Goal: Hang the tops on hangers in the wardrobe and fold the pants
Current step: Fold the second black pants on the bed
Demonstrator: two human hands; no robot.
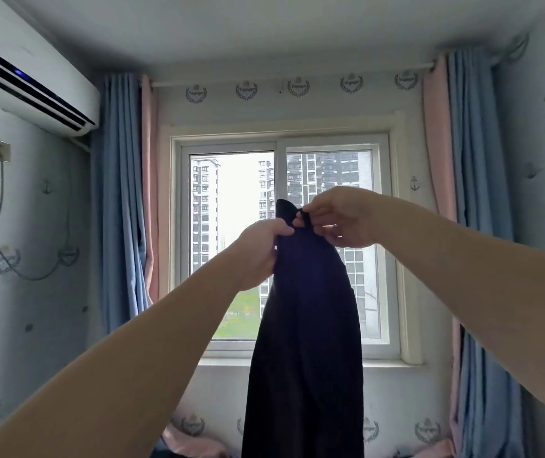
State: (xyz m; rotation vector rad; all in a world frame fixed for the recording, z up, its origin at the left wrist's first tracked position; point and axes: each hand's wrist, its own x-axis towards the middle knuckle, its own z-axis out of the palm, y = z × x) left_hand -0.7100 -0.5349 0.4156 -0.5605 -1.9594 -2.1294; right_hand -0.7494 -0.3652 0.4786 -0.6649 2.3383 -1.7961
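A dark, almost black garment point(307, 342) hangs straight down in front of the window, held up at chest height. My left hand point(257, 252) grips its top edge on the left side. My right hand point(337, 216) pinches the top edge on the right, fingers curled round a small fold of cloth. Both arms are stretched forward. I cannot tell whether the garment is a top or pants. No hanger and no wardrobe are in view.
A window point(284, 246) is straight ahead, with blue and pink curtains point(122, 200) on both sides. An air conditioner point(30, 81) is mounted high on the left wall. Pink cloth point(191, 444) lies low, under the window.
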